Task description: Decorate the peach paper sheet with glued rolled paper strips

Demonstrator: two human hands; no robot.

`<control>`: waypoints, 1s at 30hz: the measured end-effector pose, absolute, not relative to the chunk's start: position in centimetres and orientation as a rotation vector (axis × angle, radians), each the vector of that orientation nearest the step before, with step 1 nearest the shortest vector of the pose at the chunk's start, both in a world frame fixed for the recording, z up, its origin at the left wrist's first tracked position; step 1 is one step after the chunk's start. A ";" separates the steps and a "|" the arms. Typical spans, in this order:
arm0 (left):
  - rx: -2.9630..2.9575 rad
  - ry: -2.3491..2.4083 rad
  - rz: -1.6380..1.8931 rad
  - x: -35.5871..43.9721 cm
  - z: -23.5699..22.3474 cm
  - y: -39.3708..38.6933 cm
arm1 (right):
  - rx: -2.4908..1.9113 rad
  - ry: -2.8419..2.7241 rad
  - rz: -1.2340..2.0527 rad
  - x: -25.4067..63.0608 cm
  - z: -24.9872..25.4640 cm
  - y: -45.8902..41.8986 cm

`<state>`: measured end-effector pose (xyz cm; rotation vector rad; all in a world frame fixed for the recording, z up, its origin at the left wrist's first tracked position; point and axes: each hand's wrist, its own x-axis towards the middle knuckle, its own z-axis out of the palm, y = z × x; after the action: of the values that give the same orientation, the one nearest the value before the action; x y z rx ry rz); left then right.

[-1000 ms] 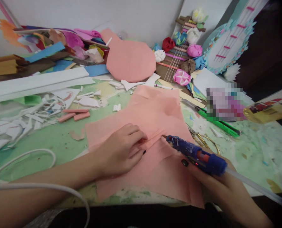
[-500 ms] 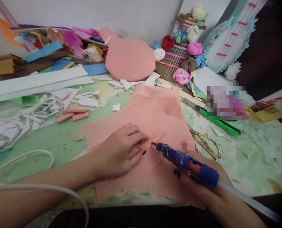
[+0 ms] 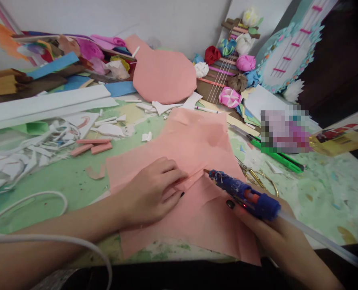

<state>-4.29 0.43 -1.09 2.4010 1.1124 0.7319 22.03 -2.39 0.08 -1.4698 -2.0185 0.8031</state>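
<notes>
A sheet of pink paper [image 3: 194, 139] lies creased on the table in front of me. My left hand [image 3: 156, 193] rests on it, fingers bent and closed round a folded ridge of the paper; the fingertips are partly hidden. In my right hand [image 3: 278, 233] is a blue glue gun [image 3: 239, 193], its small light glowing red and a long clear glue stick [image 3: 314, 233] coming out of the back. The nozzle points left and sits at the far end of the fold, where a shiny line runs along the paper.
Gold-handled scissors [image 3: 265, 179] and a green utility knife [image 3: 277, 155] lie right of the paper. Small pink blocks [image 3: 102, 148] and white scraps [image 3: 31, 157] lie left. A pink lute-shaped piece [image 3: 165, 76] stands behind. A white cable [image 3: 58, 238] crosses my left forearm.
My right hand has moved the glue gun up and to the right along the fold, away from my left fingers. The left hand has stayed in place.
</notes>
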 end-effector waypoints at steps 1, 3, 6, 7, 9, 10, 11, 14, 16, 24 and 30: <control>2.404 1.113 0.728 -4.3 -1.1 0.4 | -1.486 -2.018 0.834 22.0 0.1 -2.3; 2.410 1.111 0.722 -4.3 -1.1 0.4 | -1.509 -2.016 0.877 21.8 0.2 -2.2; 2.408 1.111 0.722 -4.3 -1.1 0.5 | -1.494 -2.041 0.881 21.4 0.4 -2.2; 2.406 1.111 0.721 -4.3 -1.1 0.5 | -1.489 -2.054 0.870 21.2 0.6 -2.2; 2.400 1.111 0.719 -4.2 -1.0 0.6 | -1.476 -2.085 0.836 20.8 0.8 -2.3; 2.399 1.109 0.721 -4.2 -1.0 0.6 | -1.461 -2.107 0.830 20.6 1.0 -2.3; 2.399 1.107 0.721 -4.2 -1.0 0.6 | -1.449 -2.129 0.839 20.4 1.2 -2.3; 2.398 1.101 0.720 -4.1 -1.0 0.7 | -1.420 -2.186 0.950 19.8 1.7 -2.5; 2.395 1.098 0.719 -4.2 -1.1 0.7 | -1.430 -2.195 1.016 19.6 1.8 -2.7; 2.400 1.107 0.715 -4.4 -1.2 0.6 | -1.441 -2.214 1.041 19.3 1.8 -2.9; 2.401 1.101 0.716 -4.4 -1.1 0.5 | -1.421 -2.201 0.944 20.0 2.0 -3.1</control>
<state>-4.37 0.53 -1.09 2.4007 1.1015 0.7162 20.02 -3.07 1.99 -1.4207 -2.2013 0.9438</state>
